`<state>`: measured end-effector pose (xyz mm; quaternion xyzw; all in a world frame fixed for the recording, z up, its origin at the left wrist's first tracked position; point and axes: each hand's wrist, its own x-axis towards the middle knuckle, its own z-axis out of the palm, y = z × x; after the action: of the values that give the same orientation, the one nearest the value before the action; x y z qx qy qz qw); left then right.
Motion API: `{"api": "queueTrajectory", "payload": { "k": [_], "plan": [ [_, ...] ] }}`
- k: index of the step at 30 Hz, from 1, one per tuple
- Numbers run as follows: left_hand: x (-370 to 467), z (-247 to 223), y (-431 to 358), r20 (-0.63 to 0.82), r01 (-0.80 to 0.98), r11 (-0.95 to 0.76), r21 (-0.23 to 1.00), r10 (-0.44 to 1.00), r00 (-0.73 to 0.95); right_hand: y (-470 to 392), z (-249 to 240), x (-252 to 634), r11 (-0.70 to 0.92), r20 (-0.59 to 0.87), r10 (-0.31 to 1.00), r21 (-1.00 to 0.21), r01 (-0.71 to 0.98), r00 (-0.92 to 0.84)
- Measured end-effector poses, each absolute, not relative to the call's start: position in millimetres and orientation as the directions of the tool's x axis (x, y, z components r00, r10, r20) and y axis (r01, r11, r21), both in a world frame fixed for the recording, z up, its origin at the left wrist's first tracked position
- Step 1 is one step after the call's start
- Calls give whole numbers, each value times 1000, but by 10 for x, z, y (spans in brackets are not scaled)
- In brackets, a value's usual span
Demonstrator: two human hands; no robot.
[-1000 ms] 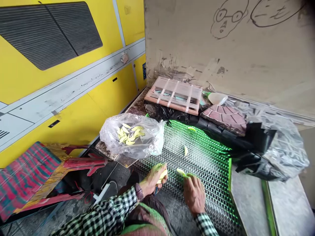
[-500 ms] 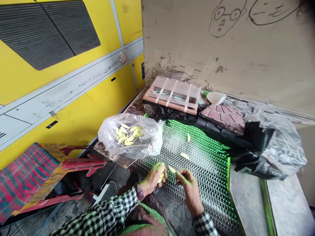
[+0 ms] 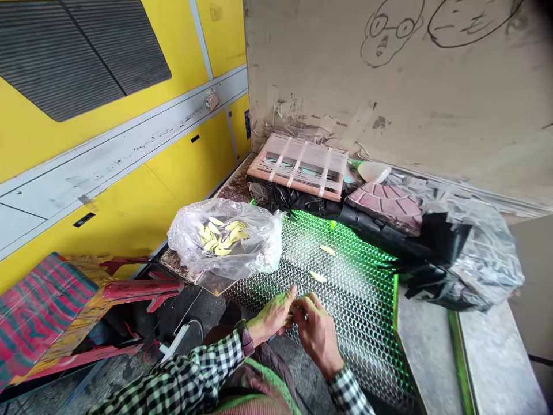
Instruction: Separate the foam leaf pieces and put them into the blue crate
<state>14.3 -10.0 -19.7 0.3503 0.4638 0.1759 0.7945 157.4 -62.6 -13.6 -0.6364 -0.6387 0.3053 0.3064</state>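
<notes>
My left hand is closed over the near edge of a metal honeycomb mesh. It held a small stack of pale yellow leaf-shaped pieces a moment earlier; its fingers and my right hand now hide them. My right hand meets it, fingertips bent and pinched against the left fingers, what lies between them hidden. Beyond the hands, one yellow leaf-shaped piece lies on the mesh, another piece a little farther, and a green-lit piece near the far edge. More fill a clear plastic bag, left of the mesh.
Behind the mesh lie black plastic wrapping, a taped flat panel and a pink segmented slab. A yellow machine stands left, a cardboard wall behind. Red metal parts are at lower left; grey panels lie right.
My right hand has come left against my left hand; the piece it pinched is no longer visible there. Three pieces now show on the mesh instead of two. The view has shifted slightly.
</notes>
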Motion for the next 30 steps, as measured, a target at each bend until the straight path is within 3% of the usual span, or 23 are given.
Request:
{"api": "queueTrajectory", "payload": {
  "k": [4,11,14,16,19,21,23,25,28,30],
  "plan": [
    [92,-174,-107,-577,-32,714,699,590,565,-675,-279,1670,-80,14,988,-808,583,155],
    [35,-226,-125,-633,-86,734,674,633,446,-741,-452,1703,-178,-24,966,-787,591,258],
    [24,-252,-126,-643,-106,729,676,654,400,-728,-626,1810,-120,167,946,-619,777,278],
    [5,-259,-127,-644,-123,732,671,656,394,-729,-773,1950,-10,295,943,-440,898,156],
    [-31,-257,-132,-640,-148,734,662,657,398,-778,-925,2144,154,352,934,-246,957,-60],
    [-50,-251,-137,-642,-156,738,656,655,398,-830,-914,2178,195,358,928,-215,957,-109],
    [-59,-244,-143,-644,-153,739,656,654,396,-876,-794,2100,154,359,932,-289,945,-42],
    [-50,-236,-152,-640,-136,736,663,651,409,-902,-600,1932,82,306,949,-484,871,81],
    [-6,-219,-173,-612,-116,730,674,639,465,-892,-330,1664,-36,66,988,-788,615,142],
    [22,-211,-184,-600,-123,731,671,633,490,-859,-265,1592,-129,-63,987,-867,482,151]
  ]
}}
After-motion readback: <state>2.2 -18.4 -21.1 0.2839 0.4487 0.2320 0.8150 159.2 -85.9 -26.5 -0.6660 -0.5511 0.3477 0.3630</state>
